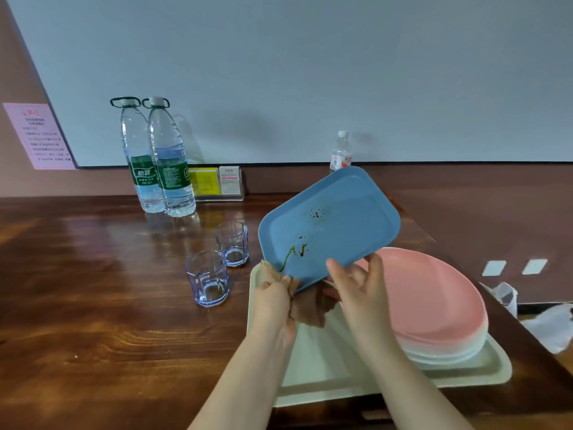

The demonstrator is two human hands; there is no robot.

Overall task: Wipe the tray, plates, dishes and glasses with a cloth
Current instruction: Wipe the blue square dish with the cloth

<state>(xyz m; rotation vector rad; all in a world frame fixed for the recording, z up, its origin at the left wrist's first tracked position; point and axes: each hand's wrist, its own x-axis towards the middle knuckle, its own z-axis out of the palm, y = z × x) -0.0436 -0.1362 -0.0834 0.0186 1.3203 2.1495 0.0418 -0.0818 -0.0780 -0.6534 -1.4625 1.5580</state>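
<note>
Blue dish (330, 226): tilted above cream tray (322, 361), stained
Left hand (273, 301): pinches cloth (310, 308) at dish's corner
Right hand (356, 285): grips near edge
Advice: steady dish, wipe stains firmly

A dark wooden counter (93, 305) with a glossy grain runs across the view. At its back, two large clear water bottles (158, 156) with green labels stand upright, touching each other, each with a green carry loop at the neck. Just to their right a clear plastic holder (218, 184) props up a yellow card and a white card. Further right, a small clear bottle (340, 152) with a white cap stands against the wall. A pale board (310, 72) with a dark frame covers the wall behind. A pink notice (38, 136) hangs at far left. Crumpled white plastic (548, 324) lies beyond the counter's right edge.
</note>
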